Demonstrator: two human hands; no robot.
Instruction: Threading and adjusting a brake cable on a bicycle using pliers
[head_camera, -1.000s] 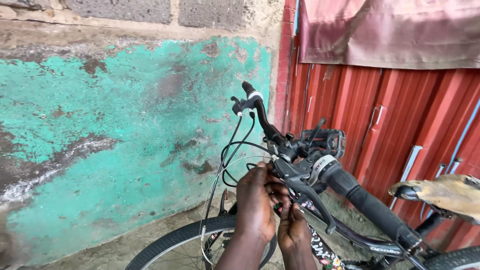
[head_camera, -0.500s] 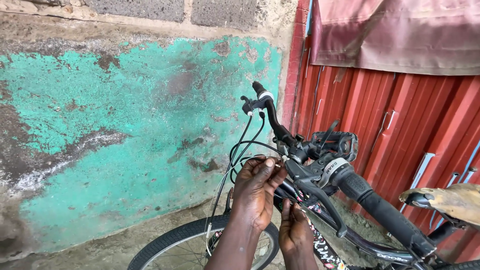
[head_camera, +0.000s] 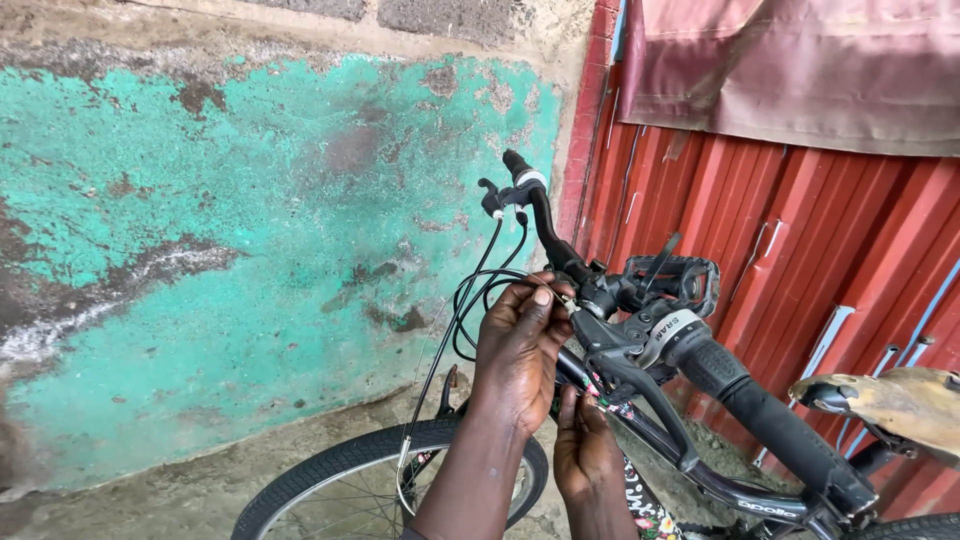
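We see a bicycle leaning near a teal wall (head_camera: 250, 250), its handlebar (head_camera: 560, 250) running from the far grip down to the near black grip (head_camera: 770, 420). Our left hand (head_camera: 520, 350) is raised at the bar's middle, fingers pinched narrow on a thin cable end (head_camera: 565, 297) beside the shifter (head_camera: 650, 330), which bears a small grey band with white lettering. Our right hand (head_camera: 588, 455) sits lower, fingertips closed on something under the brake lever (head_camera: 650, 400); we cannot tell what. The frame tube (head_camera: 720, 485) carries a white label and a flowered sticker. Black cables (head_camera: 480, 300) loop left of the hands. The front tyre (head_camera: 350, 480) lies below. A red corrugated door (head_camera: 800, 250) stands close on the right, a worn saddle (head_camera: 890, 400) before it; open room lies leftward along the wall.
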